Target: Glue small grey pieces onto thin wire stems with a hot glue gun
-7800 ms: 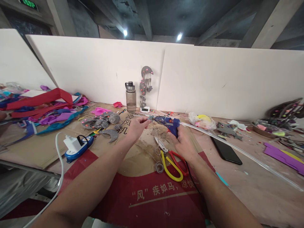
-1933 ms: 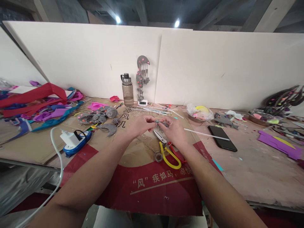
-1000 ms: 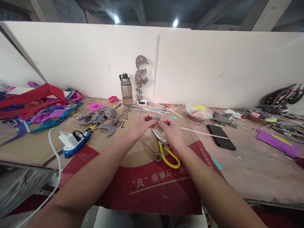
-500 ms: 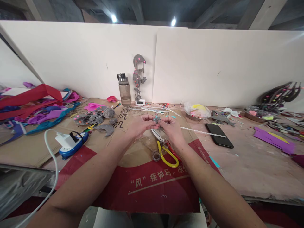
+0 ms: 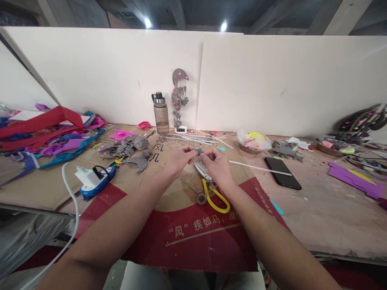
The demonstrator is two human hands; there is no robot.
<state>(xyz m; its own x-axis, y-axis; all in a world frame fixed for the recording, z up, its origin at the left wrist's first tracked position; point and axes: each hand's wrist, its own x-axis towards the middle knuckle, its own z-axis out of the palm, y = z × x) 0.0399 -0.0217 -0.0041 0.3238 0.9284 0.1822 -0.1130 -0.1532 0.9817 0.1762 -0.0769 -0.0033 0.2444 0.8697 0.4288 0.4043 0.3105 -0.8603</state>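
My left hand point(image 5: 180, 160) and my right hand point(image 5: 217, 164) meet above the cardboard, fingertips pinched on a small grey felt piece point(image 5: 198, 150) with a bit of teal on it. Fingers cover part of it, so its full shape is unclear. Just below my hands lie yellow-handled scissors point(image 5: 218, 200), blades pointing away from me. A small coil of grey cord point(image 5: 201, 197) rests beside them. Red handles show partly behind my right wrist.
To the left are a blue power strip point(image 5: 98, 186) with a white plug, a grey felt crescent point(image 5: 137, 163) and coloured fabric strips point(image 5: 60, 125). A bottle point(image 5: 161, 114) stands behind. On the right lie a black phone point(image 5: 282, 173) and a glue stick point(image 5: 248, 165) partly over it.
The view has shifted slightly, so the table things sit a little farther right. My fingers have changed their hold on the felt piece, and its lower part no longer shows below them.
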